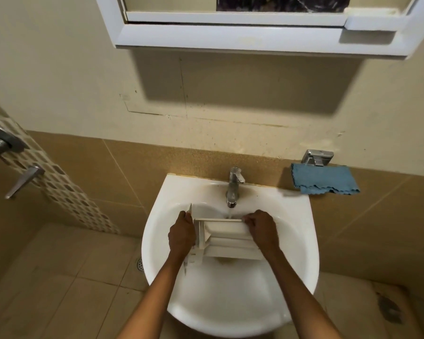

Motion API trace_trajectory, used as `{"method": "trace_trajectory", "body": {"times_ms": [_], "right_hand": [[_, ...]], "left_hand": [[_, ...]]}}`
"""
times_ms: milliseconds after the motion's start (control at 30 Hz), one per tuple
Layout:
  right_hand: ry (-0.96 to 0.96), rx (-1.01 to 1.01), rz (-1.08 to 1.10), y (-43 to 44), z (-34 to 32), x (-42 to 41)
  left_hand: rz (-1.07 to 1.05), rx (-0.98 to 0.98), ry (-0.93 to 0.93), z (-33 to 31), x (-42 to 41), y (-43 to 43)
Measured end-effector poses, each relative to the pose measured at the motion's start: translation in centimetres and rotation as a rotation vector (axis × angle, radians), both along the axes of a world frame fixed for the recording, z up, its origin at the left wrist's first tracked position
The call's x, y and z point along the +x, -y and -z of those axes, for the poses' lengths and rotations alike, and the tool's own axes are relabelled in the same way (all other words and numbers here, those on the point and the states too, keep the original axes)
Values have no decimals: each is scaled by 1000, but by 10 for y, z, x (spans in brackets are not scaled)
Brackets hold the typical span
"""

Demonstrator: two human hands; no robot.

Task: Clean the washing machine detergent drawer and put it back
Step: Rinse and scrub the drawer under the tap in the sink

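Here, both hands hold the white detergent drawer [227,239] over the bowl of the white sink [294,253], w/ the drawer lying crosswise, compartments facing up and its far edge right under the tap. Left hand [182,234] is closed round the drawer's left end, where the front panel sticks up as a thin white edge above the knuckles; fingers wrapped, thumb side toward the camera. Right hand [262,230] is curled over the drawer's right end, fingertips pinching the far rim. Chrome faucet [234,185] sits at the back-centre of the sink, and a thin stream of water [229,213] runs from its spout down onto the drawer's far edge, approx. between the two hands. Inside the drawer you can see slanted dividers and a darker, yellowish patch beneath its near side; can't tell if that's residue or the drain. To the right of the sink, on the tan tile wall, a blue cloth [324,179] hangs from a chrome holder [317,157], well apart from the hands. Above, a white mirror cabinet [242,36] is mounted on the beige wall. At left, chrome shower fittings [3,140] on a mosaic strip, and a floor drain [140,264] shows just beside the sink's left rim.
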State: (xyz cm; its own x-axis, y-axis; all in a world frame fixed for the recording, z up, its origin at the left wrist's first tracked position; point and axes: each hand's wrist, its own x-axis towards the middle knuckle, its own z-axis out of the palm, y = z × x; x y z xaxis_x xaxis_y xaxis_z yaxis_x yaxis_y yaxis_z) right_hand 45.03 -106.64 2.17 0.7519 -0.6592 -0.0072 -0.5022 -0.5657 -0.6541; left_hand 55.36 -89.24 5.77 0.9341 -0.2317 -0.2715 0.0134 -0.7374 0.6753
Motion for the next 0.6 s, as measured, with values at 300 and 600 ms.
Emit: {"method": "trace_trajectory", "body": {"times_ms": [300, 600], "right_hand": [[-132, 142, 107, 23, 0, -19], [-381, 30, 128, 31, -12, -25]], "left_hand": [[-4, -40, 120, -10, -10, -7], [50, -27, 257, -17, -13, -12]]}}
